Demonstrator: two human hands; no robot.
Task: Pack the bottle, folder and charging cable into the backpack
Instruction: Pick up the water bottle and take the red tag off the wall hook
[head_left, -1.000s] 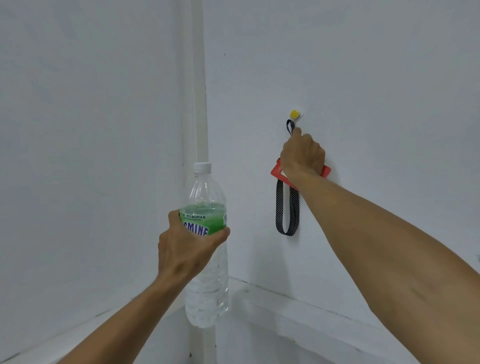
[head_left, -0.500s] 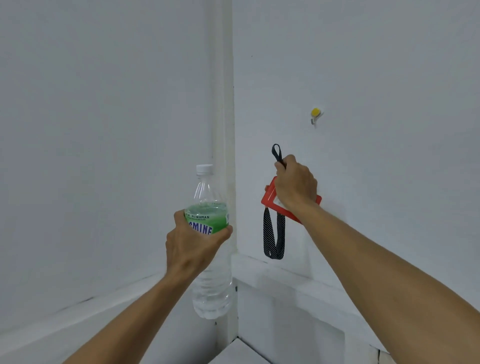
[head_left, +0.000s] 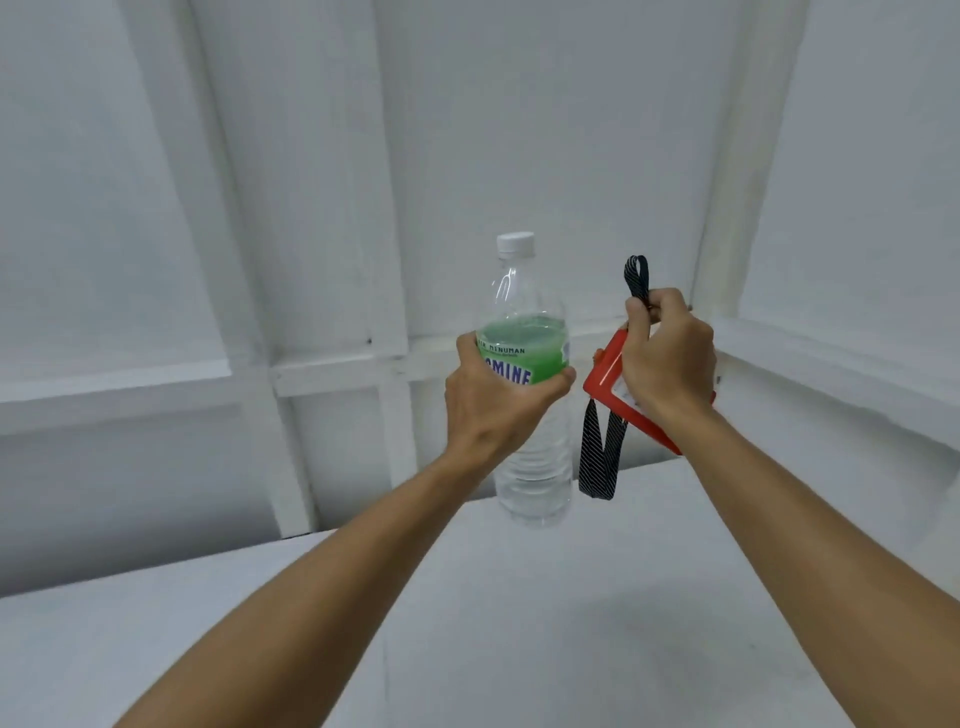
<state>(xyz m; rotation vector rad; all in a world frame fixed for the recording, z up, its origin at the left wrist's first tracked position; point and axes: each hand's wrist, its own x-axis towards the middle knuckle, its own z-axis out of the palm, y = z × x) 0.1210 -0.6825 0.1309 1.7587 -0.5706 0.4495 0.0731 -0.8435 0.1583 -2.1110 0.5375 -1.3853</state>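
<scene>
Since the earlier frames, the right hand (head_left: 667, 358) has come down and away from the yellow wall hook, which is no longer in view, bringing the red holder (head_left: 605, 382) and its strap (head_left: 600, 457) with it. Both hands now sit closer together, over a white surface (head_left: 519, 623) that was barely visible before.

Left hand (head_left: 498, 402): fingers and thumb clamped round the bottle (head_left: 527, 415) at its green label. Bottle upright, white cap (head_left: 515, 243) on, clear liquid in the lower part, base hanging below the hand and above the white surface. Contact between base and surface cannot be confirmed.

Right hand: fingers curled tight, pinching the dark dotted strap just above the knuckles, with a short loop of strap standing up above the fist. Red holder is pressed under the palm, tilted, one corner showing to the left of the hand and an edge showing below the wrist. A longer loop of strap hangs down below and left of the hand, in the gap between the two wrists, just beside the bottle's lower body. Whether strap and bottle touch cannot be determined.

Behind both hands stand white panelled walls (head_left: 311, 208) with raised battens, meeting at a corner beyond the right hand.
</scene>
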